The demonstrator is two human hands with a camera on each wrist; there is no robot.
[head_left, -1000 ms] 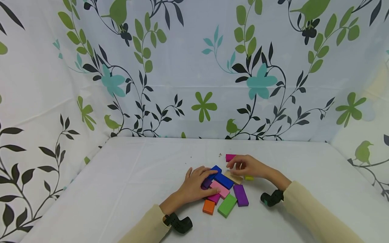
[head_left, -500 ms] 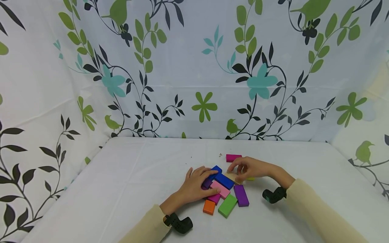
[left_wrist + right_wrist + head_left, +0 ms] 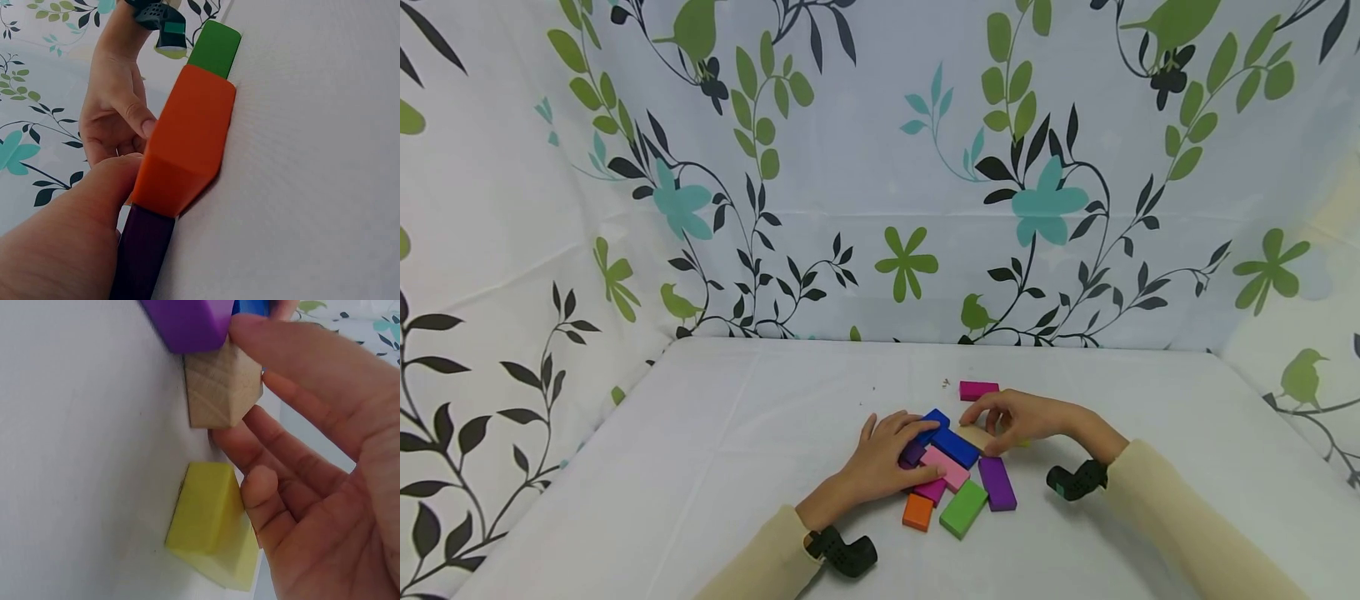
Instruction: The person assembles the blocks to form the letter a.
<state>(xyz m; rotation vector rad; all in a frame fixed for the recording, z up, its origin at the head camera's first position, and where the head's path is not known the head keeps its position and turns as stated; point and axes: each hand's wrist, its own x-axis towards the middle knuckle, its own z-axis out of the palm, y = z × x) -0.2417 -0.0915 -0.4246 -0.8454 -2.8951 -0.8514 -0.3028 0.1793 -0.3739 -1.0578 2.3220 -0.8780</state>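
My left hand rests over the left side of a cluster of coloured blocks. Its outstretched fingers touch a blue block, and the thumb lies over a pink block. Partly under this hand are a dark purple block and a magenta block. My right hand pinches a plain wooden block between thumb and fingers, against a second blue block. In the right wrist view, a yellow block sits just beside the curled fingers.
Along the cluster's near side lie an orange block, a green block and a purple block. Another magenta block lies apart, farther back. A white cloth covers the table, and a patterned curtain hangs behind.
My right hand has come down from above the wooden block, and its thumb now meets the block's near end. The far magenta block shows more fully. My left hand has stayed put.
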